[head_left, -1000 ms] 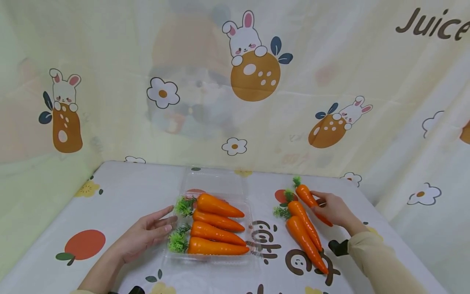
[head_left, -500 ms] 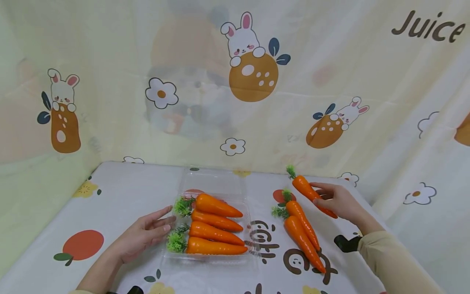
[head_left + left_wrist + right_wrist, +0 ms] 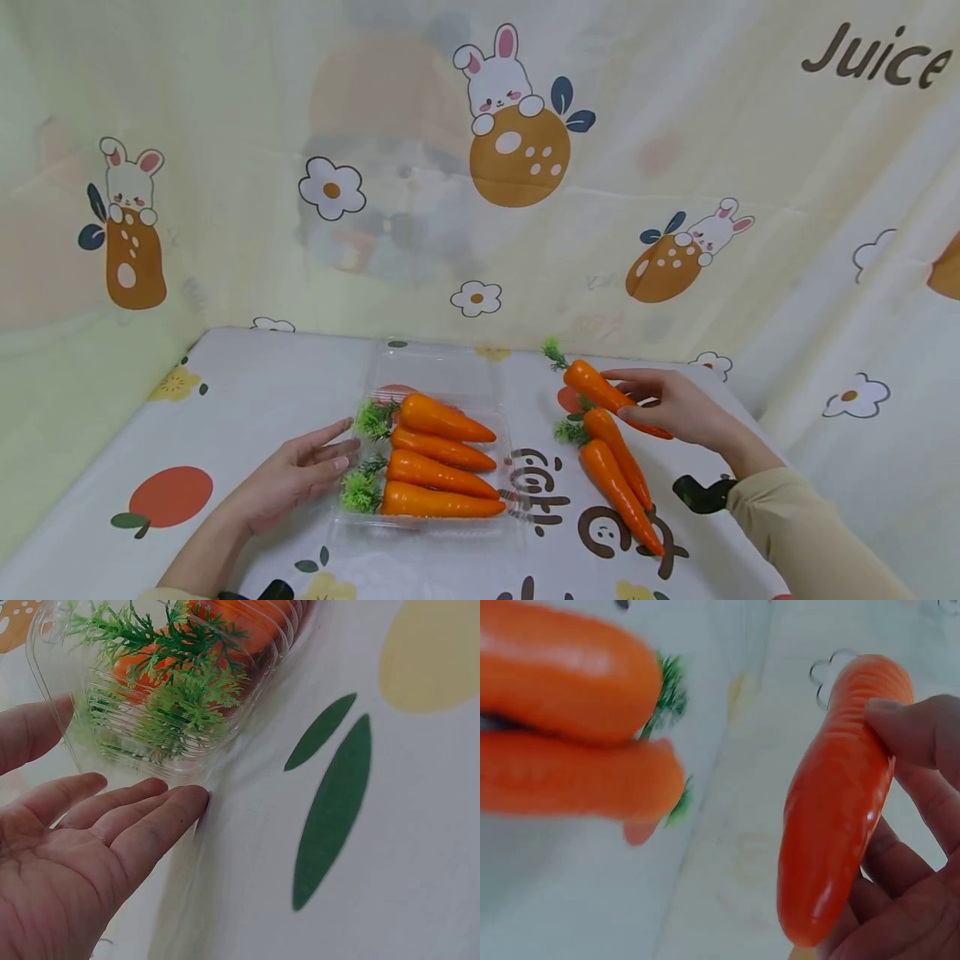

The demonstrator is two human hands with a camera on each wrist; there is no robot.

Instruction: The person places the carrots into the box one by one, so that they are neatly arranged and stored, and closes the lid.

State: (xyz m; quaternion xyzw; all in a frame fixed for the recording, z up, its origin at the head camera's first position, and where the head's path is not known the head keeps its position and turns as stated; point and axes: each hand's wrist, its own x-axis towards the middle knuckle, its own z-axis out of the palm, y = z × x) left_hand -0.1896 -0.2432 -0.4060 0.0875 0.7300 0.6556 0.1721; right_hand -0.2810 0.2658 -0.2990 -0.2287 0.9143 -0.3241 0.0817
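My right hand (image 3: 678, 408) pinches an orange carrot (image 3: 592, 385) with a green leafy top, thumb on one side and fingers on the other. In the right wrist view that carrot (image 3: 832, 802) points its tip toward the camera. Two more carrots (image 3: 618, 492) lie side by side on the table just below it. A clear plastic box (image 3: 517, 433) with its lid folded back holds several carrots (image 3: 442, 454), green tops to the left. My left hand (image 3: 288, 479) lies at the box's left side, fingers extended; in the left wrist view the fingertips (image 3: 196, 796) are against or close to its wall.
The open lid (image 3: 435, 367) lies flat behind the box. A white printed cloth (image 3: 262, 392) covers the table. Behind it hangs a cream curtain (image 3: 405, 275) with rabbit and flower prints, and another stretch of curtain closes off the right side.
My right hand has lifted its carrot away from the other two and carried it leftward, above their green tops. The left hand and the box stay in place.
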